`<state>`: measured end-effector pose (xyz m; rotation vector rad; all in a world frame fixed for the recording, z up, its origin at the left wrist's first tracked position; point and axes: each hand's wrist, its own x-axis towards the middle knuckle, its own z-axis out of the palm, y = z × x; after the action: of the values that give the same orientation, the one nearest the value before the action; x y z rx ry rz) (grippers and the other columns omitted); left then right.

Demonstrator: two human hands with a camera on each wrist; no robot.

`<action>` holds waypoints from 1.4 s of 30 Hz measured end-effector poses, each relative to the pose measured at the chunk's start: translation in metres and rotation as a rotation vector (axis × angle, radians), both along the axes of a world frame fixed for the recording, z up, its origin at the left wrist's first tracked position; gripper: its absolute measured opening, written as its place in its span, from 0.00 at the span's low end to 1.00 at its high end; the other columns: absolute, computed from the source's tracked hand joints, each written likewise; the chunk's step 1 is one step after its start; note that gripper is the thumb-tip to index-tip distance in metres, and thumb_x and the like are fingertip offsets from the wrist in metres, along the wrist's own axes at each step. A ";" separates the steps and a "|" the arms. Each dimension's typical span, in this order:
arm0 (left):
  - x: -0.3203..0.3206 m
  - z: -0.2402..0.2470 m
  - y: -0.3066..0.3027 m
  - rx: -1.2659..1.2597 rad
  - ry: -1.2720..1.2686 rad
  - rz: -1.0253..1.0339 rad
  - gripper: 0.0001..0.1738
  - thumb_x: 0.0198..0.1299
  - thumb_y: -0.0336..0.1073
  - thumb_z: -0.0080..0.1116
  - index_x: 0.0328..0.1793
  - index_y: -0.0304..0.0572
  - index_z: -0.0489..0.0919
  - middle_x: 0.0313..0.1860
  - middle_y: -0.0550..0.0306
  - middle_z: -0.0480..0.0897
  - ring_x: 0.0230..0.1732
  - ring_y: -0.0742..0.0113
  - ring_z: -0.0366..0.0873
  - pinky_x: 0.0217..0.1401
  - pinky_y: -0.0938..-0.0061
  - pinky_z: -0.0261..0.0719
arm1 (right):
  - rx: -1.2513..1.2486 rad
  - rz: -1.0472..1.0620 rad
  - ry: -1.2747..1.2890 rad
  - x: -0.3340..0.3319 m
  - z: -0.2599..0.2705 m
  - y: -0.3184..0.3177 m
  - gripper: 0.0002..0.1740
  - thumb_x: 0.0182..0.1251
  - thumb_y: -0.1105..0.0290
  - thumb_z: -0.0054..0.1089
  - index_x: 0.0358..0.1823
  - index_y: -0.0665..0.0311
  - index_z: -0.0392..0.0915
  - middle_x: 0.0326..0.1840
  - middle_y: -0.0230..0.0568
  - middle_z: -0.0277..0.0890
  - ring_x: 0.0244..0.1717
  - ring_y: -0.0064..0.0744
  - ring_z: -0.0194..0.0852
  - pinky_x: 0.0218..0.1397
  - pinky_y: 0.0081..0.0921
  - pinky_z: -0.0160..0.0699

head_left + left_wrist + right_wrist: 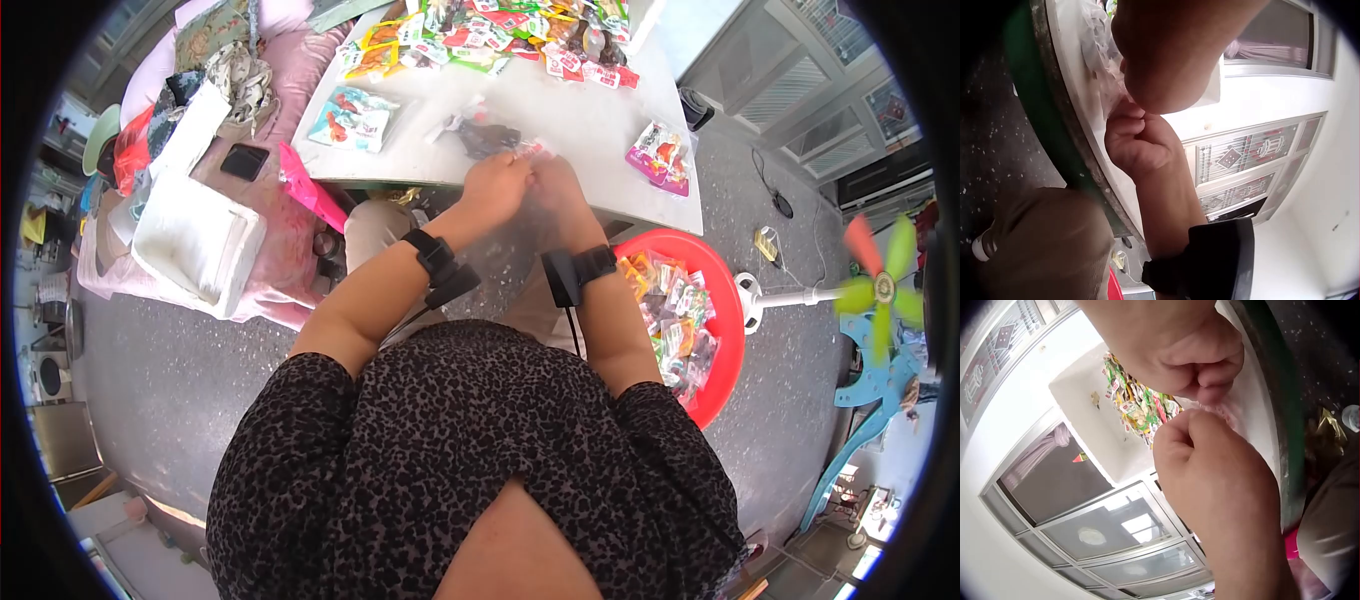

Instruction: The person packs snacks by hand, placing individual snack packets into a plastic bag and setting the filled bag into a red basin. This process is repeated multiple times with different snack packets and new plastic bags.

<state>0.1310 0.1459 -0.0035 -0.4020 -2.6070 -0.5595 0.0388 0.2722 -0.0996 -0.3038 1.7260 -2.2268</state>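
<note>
Both hands meet at the table's front edge, their fingers curled and pinching a clear plastic bag. The left hand and the right hand nearly touch at the fingertips; the right one is blurred. Beyond them on the table lies the clear bag with something dark in it. In the left wrist view crumpled clear plastic stretches from the fingers, and the right hand shows curled. In the right wrist view the left hand faces the right hand's curled fingers, with pinkish plastic beside them.
Colourful small packets are heaped at the table's far side. A blue-white packet lies left, a red-purple packet right. A red basin of packets stands on the floor beside a fan. A white foam box sits left.
</note>
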 end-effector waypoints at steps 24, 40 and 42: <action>0.010 -0.041 -0.034 -0.212 0.291 -0.031 0.19 0.36 0.32 0.55 0.40 0.43 0.72 0.46 0.53 0.68 0.53 0.57 0.62 0.55 0.61 0.55 | -0.362 -0.086 -0.441 0.040 0.060 0.044 0.12 0.53 0.75 0.50 0.39 0.62 0.61 0.33 0.40 0.70 0.35 0.36 0.71 0.31 0.26 0.68; -0.015 0.079 -0.073 0.727 -0.124 -0.193 0.08 0.58 0.32 0.43 0.37 0.35 0.72 0.38 0.60 0.74 0.40 0.77 0.68 0.44 0.81 0.65 | 0.155 -0.202 0.331 0.037 0.144 0.028 0.28 0.49 0.72 0.58 0.52 0.67 0.57 0.46 0.42 0.64 0.46 0.26 0.63 0.43 0.20 0.67; -0.009 0.094 -0.072 0.936 -0.244 -0.263 0.08 0.57 0.32 0.43 0.36 0.36 0.72 0.35 0.62 0.74 0.38 0.78 0.67 0.42 0.82 0.66 | 0.157 -0.116 0.397 0.039 0.164 0.023 0.29 0.49 0.73 0.58 0.53 0.68 0.57 0.47 0.43 0.64 0.47 0.26 0.63 0.45 0.20 0.67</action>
<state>0.1219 0.0740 0.0904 -0.3602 -2.1697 -1.8824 0.0775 0.2949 0.0644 -0.6607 2.1559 -2.2022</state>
